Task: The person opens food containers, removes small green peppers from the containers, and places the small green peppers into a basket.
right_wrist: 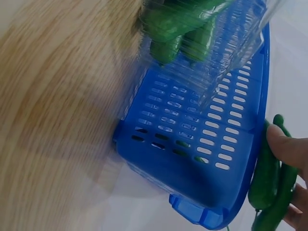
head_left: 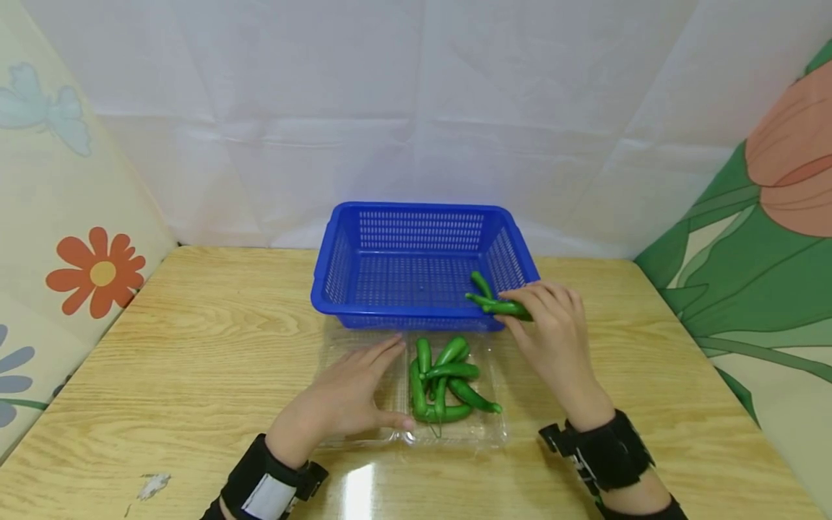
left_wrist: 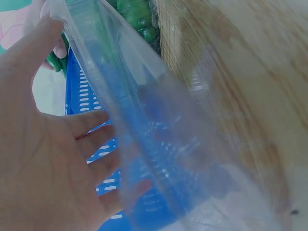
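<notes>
My right hand pinches green chili peppers over the front right corner of the blue plastic basket. The right wrist view shows two of these peppers side by side outside the basket rim, thumb on one. My left hand lies over the left half of a clear plastic clamshell box, fingers spread and nearly straight. From the left wrist, its fingertips show behind a clear plastic wall, with the thumb at the edge. Several more peppers lie piled in the box's right half.
The basket stands at the back of the wooden table, directly behind the box and before a white sheet. Painted panels with a red flower and large leaves flank the table. A worn patch marks the tabletop at front left.
</notes>
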Tool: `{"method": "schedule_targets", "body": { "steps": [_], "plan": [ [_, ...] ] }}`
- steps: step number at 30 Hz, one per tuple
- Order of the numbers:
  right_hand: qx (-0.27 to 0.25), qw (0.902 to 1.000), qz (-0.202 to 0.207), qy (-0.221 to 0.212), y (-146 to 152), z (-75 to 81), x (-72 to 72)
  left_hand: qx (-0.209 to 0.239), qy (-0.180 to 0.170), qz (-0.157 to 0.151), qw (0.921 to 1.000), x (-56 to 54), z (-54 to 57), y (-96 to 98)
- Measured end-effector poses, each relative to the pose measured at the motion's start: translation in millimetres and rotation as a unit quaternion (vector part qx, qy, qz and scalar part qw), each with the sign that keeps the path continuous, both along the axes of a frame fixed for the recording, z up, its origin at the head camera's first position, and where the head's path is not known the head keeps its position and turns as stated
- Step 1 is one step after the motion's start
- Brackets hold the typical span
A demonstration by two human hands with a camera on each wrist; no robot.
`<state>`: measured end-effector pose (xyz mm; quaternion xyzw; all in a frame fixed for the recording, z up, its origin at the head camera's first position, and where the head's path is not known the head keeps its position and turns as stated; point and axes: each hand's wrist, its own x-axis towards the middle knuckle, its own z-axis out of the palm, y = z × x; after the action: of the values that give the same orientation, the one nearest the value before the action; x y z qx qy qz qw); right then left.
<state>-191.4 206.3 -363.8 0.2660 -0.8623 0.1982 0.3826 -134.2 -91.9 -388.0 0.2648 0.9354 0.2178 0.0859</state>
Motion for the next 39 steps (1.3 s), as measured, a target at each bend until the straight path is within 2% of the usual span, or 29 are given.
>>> {"method": "schedule_targets", "body": {
  "steps": [19, 24, 32, 39],
  "plan": [
    [-0.008, 0.9996, -0.006, -0.025, 2.8, -2.6, -2.3, -0.006, 0.0, 0.003, 1.0, -1.0, -0.6, 0.3],
    [0.0, 0.9994, -0.007, -0.034, 3.8, -2.8, -2.1, -0.007, -0.001, 0.004, 1.0, -1.0, -1.1, 0.4],
    [0.053, 0.9965, -0.011, -0.064, 6.2, -4.9, -2.8, -0.009, 0.0, 0.007, 0.9999, -0.9, -1.5, 0.6],
    [0.043, 0.9958, -0.011, -0.08, 4.2, -7.2, -2.2, -0.01, 0.0, 0.003, 0.9999, -1.0, -1.1, 0.8]
  ]
}}
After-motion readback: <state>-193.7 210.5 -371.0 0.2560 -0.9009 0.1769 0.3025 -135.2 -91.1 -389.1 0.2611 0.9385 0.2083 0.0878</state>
